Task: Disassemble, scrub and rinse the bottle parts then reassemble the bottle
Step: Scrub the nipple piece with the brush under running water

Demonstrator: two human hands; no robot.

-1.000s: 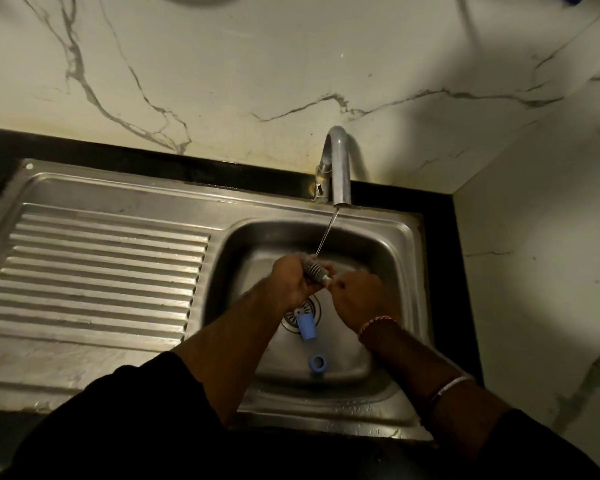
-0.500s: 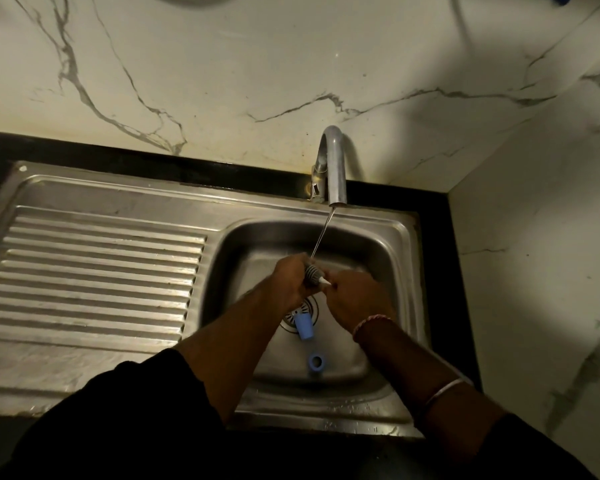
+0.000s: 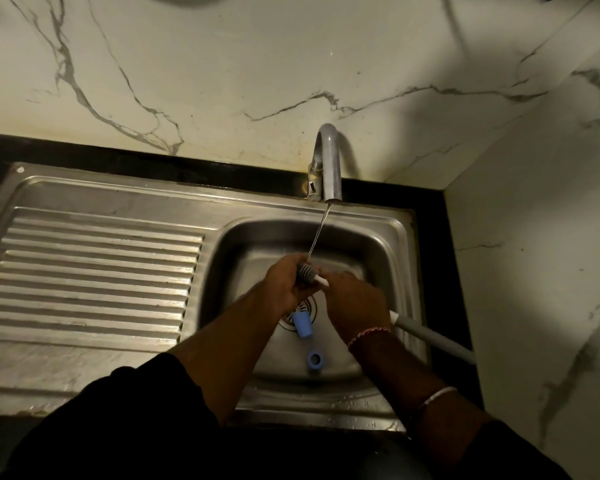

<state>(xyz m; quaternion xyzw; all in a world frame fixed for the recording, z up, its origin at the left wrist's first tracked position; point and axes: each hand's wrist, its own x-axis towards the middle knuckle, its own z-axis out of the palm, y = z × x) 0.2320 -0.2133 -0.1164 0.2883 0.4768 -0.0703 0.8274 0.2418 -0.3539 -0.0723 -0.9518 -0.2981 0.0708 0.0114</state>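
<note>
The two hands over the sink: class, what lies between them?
In the head view, the grey bristled head of a bottle brush spans the gap between the left hand and right hand, under the tap's stream.

Head view, steeply down over sink [image 3: 400, 237]

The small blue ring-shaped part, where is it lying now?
In the head view, the blue ring-shaped part lies on the sink basin floor at its near edge, between the person's forearms, just nearer than the blue tube-shaped part by the drain.
</note>
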